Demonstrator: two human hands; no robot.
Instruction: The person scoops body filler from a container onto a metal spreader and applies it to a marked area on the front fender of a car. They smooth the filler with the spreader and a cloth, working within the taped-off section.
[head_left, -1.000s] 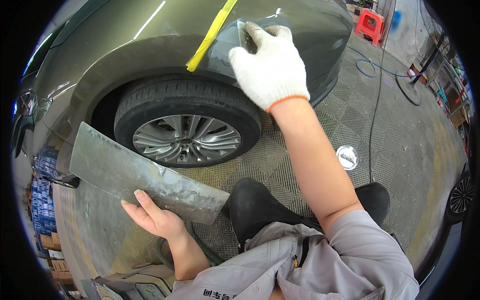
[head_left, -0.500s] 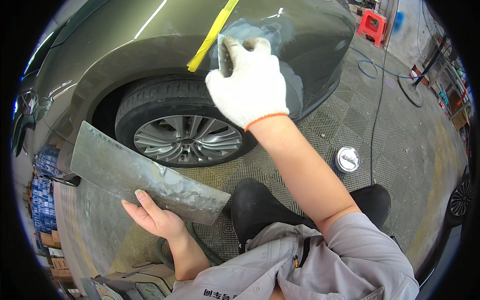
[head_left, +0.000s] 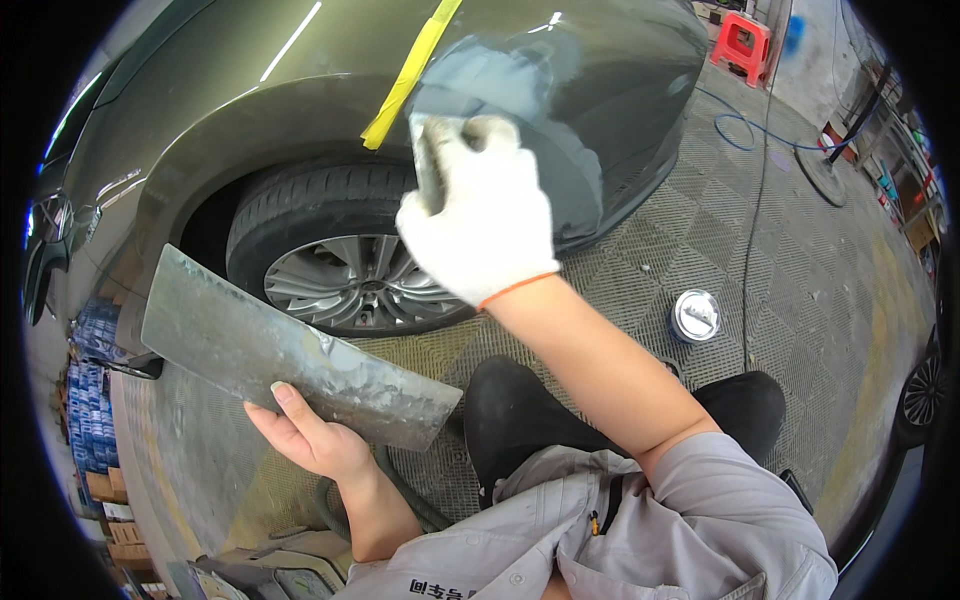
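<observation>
My bare left hand [head_left: 322, 440] grips the lower edge of a long grey metal plate [head_left: 230, 325], thumb on top; pale filler is smeared over its right half. In a white knitted glove with an orange cuff, my right hand [head_left: 485, 220] pinches a flat filler scraper [head_left: 425, 165] at the car's bodywork. The scraper's far edge meets the lower left of a grey filler patch [head_left: 495, 80] on the olive-green panel [head_left: 300, 110]. A strip of yellow tape [head_left: 408, 85] runs just left of the patch. My glove hides part of the panel and tyre.
The car wheel [head_left: 370, 288] stands below the panel. On the grated floor to the right is a round tin [head_left: 695, 316]. Farther off are a red stool [head_left: 741, 48], a blue hose [head_left: 735, 135] and a dark cable [head_left: 757, 230]. Cartons [head_left: 125, 540] sit at the lower left.
My right hand and the scraper have moved down toward me and a little left across the panel, uncovering more of the filler patch. My left hand and the plate have stayed nearly still.
</observation>
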